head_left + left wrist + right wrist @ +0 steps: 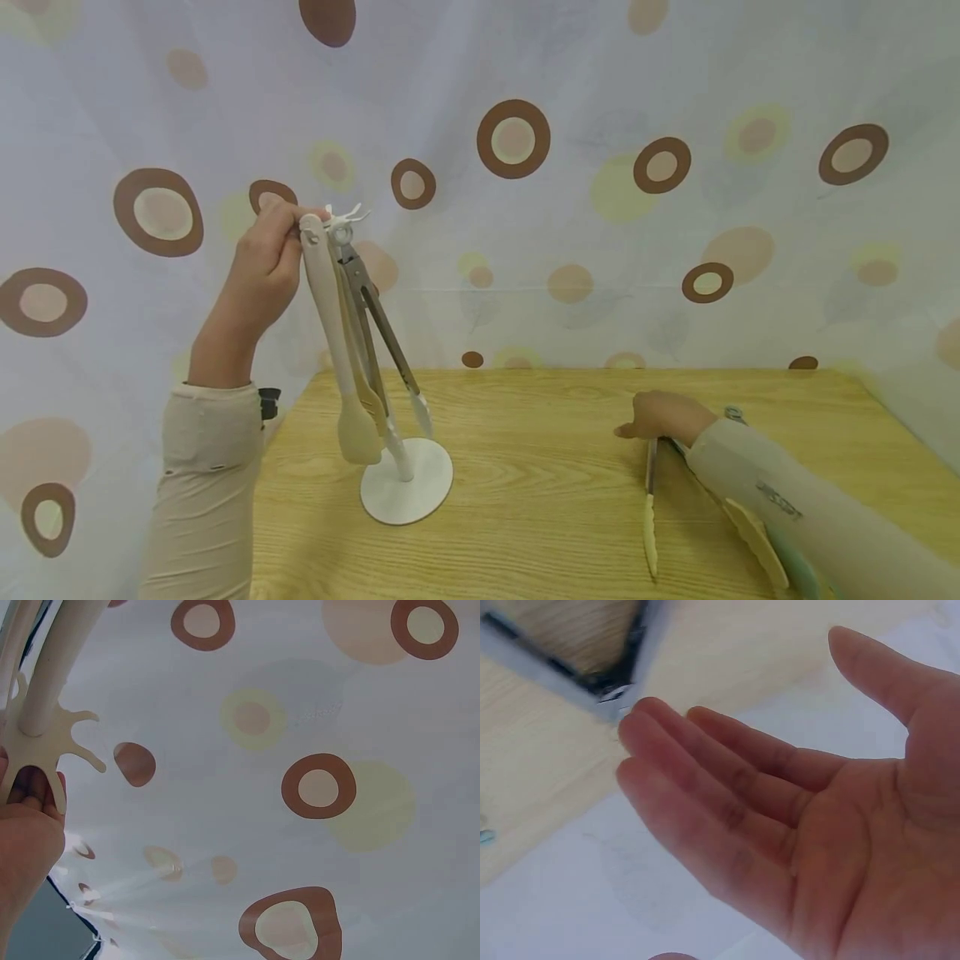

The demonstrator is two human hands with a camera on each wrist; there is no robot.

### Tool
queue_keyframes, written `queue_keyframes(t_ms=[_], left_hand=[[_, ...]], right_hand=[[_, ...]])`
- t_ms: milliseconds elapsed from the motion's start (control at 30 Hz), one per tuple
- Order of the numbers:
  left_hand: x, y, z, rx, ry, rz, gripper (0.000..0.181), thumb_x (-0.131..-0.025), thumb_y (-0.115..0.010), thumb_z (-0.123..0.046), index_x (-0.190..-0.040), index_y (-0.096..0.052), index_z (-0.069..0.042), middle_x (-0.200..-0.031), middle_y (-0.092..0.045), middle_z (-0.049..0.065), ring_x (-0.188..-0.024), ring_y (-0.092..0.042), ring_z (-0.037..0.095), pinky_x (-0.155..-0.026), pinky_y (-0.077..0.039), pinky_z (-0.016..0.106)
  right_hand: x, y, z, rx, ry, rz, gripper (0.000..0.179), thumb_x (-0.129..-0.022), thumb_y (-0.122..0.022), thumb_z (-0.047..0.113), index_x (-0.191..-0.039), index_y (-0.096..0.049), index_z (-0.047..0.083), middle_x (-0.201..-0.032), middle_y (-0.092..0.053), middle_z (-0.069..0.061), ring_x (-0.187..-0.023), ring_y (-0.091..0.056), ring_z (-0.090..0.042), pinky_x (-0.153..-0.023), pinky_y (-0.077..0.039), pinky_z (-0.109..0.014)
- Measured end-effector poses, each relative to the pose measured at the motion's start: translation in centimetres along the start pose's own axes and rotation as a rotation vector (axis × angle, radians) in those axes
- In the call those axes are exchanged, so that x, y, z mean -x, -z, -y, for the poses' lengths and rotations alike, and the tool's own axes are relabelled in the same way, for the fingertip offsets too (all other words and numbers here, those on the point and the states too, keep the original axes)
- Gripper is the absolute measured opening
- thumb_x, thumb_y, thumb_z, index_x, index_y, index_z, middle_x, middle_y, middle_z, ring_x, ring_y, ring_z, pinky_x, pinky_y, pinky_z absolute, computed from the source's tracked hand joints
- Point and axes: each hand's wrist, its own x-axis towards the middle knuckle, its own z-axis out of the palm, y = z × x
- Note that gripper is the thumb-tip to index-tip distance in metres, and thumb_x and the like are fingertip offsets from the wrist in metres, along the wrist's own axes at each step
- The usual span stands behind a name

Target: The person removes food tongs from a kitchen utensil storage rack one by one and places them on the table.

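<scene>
While the left hand (258, 258) grips the pronged stand (407, 502), the unfurled right hand (663, 415) is near seemingly metal tongs (649, 525).

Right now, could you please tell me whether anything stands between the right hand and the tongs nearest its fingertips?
Nothing visible does: the right wrist view shows no object between the right hand and the hinge end of the tongs. In the head view, though, the hand hides part of them.

Long beige sleeves (206, 500), dark marking (778, 500)
</scene>
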Motion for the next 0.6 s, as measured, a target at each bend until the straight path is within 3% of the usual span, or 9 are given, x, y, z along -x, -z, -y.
queue_keyframes(t_ms=[100,167,267,333,400,467,600], left_hand=[[0.0,0.0,0.0,0.001,0.008,0.003,0.021,-0.098,-0.037,0.005,-0.106,-0.055,0.012,-0.094,-0.049,0.023,-0.083,-0.035,0.011,-0.072,-0.030,0.025],[0.0,0.0,0.0,-0.003,0.013,0.004,0.022,-0.098,-0.037,0.004,-0.107,-0.055,0.011,-0.094,-0.048,0.023,-0.083,-0.035,0.013,-0.072,-0.030,0.025],[0.0,0.1,-0.1,-0.006,0.020,0.008,0.021,-0.098,-0.036,0.003,-0.106,-0.055,0.011,-0.094,-0.049,0.023,-0.083,-0.036,0.015,-0.072,-0.031,0.025],[0.0,0.1,-0.2,-0.010,0.033,0.013,0.022,-0.099,-0.036,0.002,-0.107,-0.055,0.011,-0.093,-0.048,0.021,-0.083,-0.036,0.015,-0.072,-0.031,0.025],[0.0,0.1,-0.3,-0.013,0.044,0.017,0.023,-0.099,-0.036,0.001,-0.108,-0.055,0.010,-0.092,-0.048,0.020,-0.082,-0.036,0.015,-0.073,-0.031,0.025],[0.0,0.1,-0.4,-0.015,0.051,0.019,0.023,-0.099,-0.036,0.001,-0.108,-0.055,0.010,-0.093,-0.049,0.020,-0.082,-0.036,0.015,-0.073,-0.031,0.026],[0.0,0.0,-0.4,-0.014,0.041,0.010,0.022,-0.099,-0.036,0.002,-0.107,-0.055,0.010,-0.094,-0.050,0.020,-0.083,-0.036,0.015,-0.072,-0.031,0.025]], right_hand=[[0.0,0.6,1.2,-0.059,0.032,-0.018,0.061,-0.094,-0.061,0.034,-0.125,-0.049,-0.016,-0.121,-0.055,-0.033,-0.096,-0.061,-0.039,-0.082,-0.049,-0.050],[-0.2,1.0,2.1,-0.087,0.054,-0.033,0.059,-0.095,-0.060,0.034,-0.124,-0.049,-0.016,-0.112,-0.059,-0.028,-0.086,-0.062,-0.033,-0.076,-0.051,-0.044],[-0.5,1.3,3.4,-0.132,0.114,-0.087,0.041,-0.095,-0.060,0.032,-0.097,-0.060,-0.010,-0.079,-0.059,-0.012,-0.059,-0.051,-0.017,-0.059,-0.045,-0.032],[-0.4,1.8,4.5,-0.156,0.167,-0.134,0.035,-0.095,-0.060,0.029,-0.085,-0.062,-0.004,-0.068,-0.052,-0.004,-0.055,-0.043,-0.014,-0.056,-0.040,-0.029],[-0.4,2.2,5.6,-0.186,0.212,-0.183,0.032,-0.095,-0.060,0.028,-0.081,-0.063,-0.001,-0.071,-0.058,-0.005,-0.058,-0.047,-0.014,-0.057,-0.043,-0.030],[-0.3,2.7,6.7,-0.213,0.243,-0.213,0.033,-0.095,-0.059,0.027,-0.095,-0.066,-0.005,-0.088,-0.065,-0.013,-0.070,-0.059,-0.020,-0.065,-0.050,-0.036],[-0.7,3.4,8.8,-0.267,0.307,-0.275,0.032,-0.096,-0.059,0.024,-0.105,-0.065,-0.006,-0.102,-0.066,-0.018,-0.085,-0.065,-0.028,-0.076,-0.053,-0.043]])
